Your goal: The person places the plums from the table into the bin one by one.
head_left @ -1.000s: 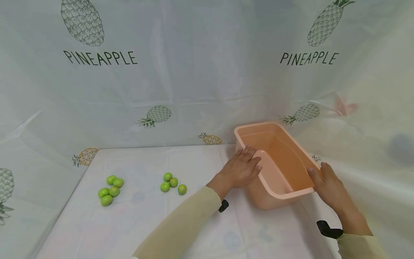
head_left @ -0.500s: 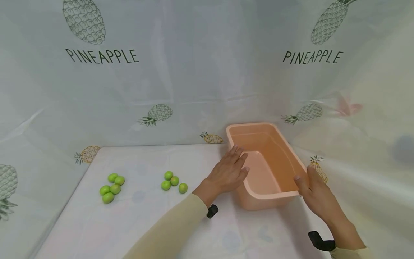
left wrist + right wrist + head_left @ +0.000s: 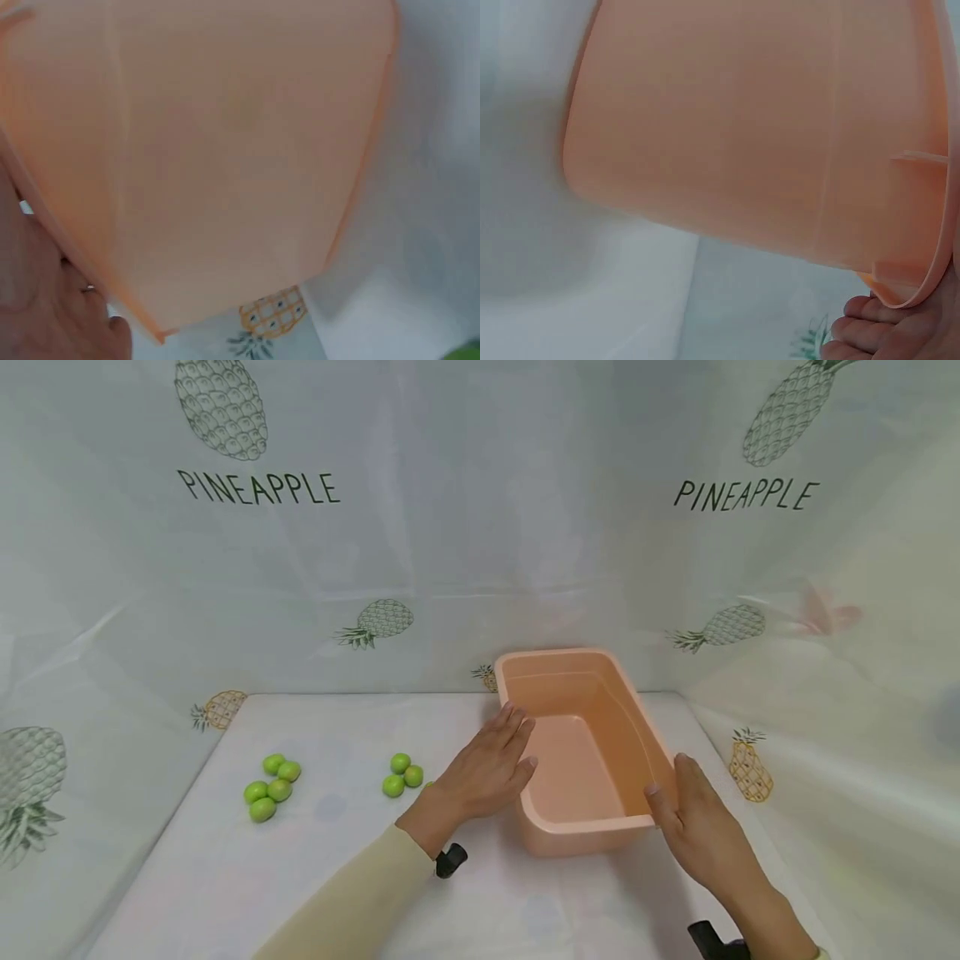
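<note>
An orange plastic basin (image 3: 573, 768) stands at a slant on the white-covered table, its inside bare. My left hand (image 3: 480, 768) lies across its left rim, fingers extended over the edge. On the near right corner, my right hand (image 3: 701, 831) grips the rim, thumb on the inner side and fingers outside. The left wrist view has the basin's outer wall (image 3: 240, 150) filling most of it, with fingers (image 3: 60, 300) along the rim at lower left. From the right wrist, fingertips (image 3: 855, 330) show beside the rim's corner; that thumb is hidden there.
Several green limes (image 3: 279, 790) lie in a cluster at the table's left. Another small group of limes (image 3: 393, 786) sits just left of my left hand, one partly covered by it. A pineapple-printed sheet (image 3: 480, 543) rises behind the table.
The basin has shifted left across the table, with both hands moving along on its rim. The left hand now partly covers the nearest lime in the head view.
</note>
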